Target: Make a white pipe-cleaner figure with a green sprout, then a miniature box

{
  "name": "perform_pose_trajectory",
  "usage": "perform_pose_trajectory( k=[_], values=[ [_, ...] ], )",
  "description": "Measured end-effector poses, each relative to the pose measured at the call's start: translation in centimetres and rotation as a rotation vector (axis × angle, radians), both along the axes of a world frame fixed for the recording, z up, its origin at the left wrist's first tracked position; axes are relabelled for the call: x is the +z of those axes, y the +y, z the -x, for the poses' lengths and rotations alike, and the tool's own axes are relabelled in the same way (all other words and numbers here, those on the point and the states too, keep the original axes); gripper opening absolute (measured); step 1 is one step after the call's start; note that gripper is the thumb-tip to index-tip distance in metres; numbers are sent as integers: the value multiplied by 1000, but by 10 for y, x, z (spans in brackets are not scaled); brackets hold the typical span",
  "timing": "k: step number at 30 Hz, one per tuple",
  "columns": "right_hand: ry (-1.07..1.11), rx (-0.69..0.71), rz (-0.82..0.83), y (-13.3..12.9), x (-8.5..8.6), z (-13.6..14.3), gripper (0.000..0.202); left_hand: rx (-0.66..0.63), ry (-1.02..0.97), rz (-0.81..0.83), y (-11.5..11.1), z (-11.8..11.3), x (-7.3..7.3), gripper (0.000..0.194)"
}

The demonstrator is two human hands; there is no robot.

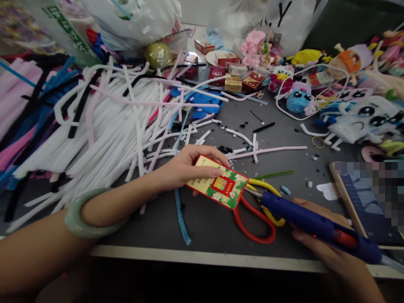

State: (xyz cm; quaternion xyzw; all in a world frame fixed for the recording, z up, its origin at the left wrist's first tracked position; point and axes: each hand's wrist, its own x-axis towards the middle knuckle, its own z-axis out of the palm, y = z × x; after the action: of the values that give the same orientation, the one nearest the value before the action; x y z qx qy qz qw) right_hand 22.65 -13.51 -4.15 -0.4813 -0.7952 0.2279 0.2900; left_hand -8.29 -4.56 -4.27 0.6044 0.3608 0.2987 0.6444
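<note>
My left hand, with a pale green bangle on its wrist, is closed on a small flat box printed in yellow, green and red. The thumb lies across the printed face. In my right hand is a blue hot glue gun with a clear glue stick at its back end. Its metal nozzle points at the box's right edge; I cannot tell whether they touch. Scissors with one red and one yellow handle lie under the box and nozzle, blades hidden.
A big heap of white pipe cleaners covers the left side, with pink, blue and black ones beside it. Small boxes stand at the back. Plush figures and a phone are at the right. Offcuts lie scattered in the middle.
</note>
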Motion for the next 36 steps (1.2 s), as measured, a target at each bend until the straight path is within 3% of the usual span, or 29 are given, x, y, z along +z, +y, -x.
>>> perform_pose_trajectory(
  k=[6,27,36],
  values=[
    [2,24,-136,-1,-2,-1,10,-15,-45,14,0,2,-2,15],
    [25,114,-105,5,8,10,8,-11,-95,83,0,2,-4,16],
    [38,130,-113,5,4,10,6,0,-81,75,-1,2,-4,17]
  ],
)
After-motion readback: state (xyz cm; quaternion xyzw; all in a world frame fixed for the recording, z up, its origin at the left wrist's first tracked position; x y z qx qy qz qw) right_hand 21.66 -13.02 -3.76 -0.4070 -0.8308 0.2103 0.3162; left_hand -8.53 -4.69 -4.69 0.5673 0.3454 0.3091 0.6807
